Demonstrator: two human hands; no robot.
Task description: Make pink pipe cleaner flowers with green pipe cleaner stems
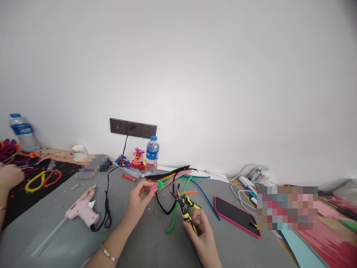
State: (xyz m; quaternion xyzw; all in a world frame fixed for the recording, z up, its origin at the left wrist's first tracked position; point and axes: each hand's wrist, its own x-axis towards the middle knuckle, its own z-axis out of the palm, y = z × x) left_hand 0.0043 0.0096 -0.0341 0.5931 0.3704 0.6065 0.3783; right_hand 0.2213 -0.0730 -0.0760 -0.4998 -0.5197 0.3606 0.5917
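Note:
My left hand (140, 199) pinches a small pink-and-green twisted pipe-cleaner piece (158, 185) above the grey table mat (156, 242). A silver bracelet sits on that wrist. My right hand (201, 229) grips yellow-and-black pliers (184, 206), jaws pointing up-left toward the piece. A bundle of coloured pipe cleaners (174, 174) lies just behind both hands, and a green one (175, 214) bends down between them.
A pink glue gun (83, 210) with black cord lies left. A water bottle (152, 155) and small craft figures stand by the wall socket. A pink-cased phone (236, 216) lies right, beside cables and coloured paper. Another person's hand (9, 176) rests far left.

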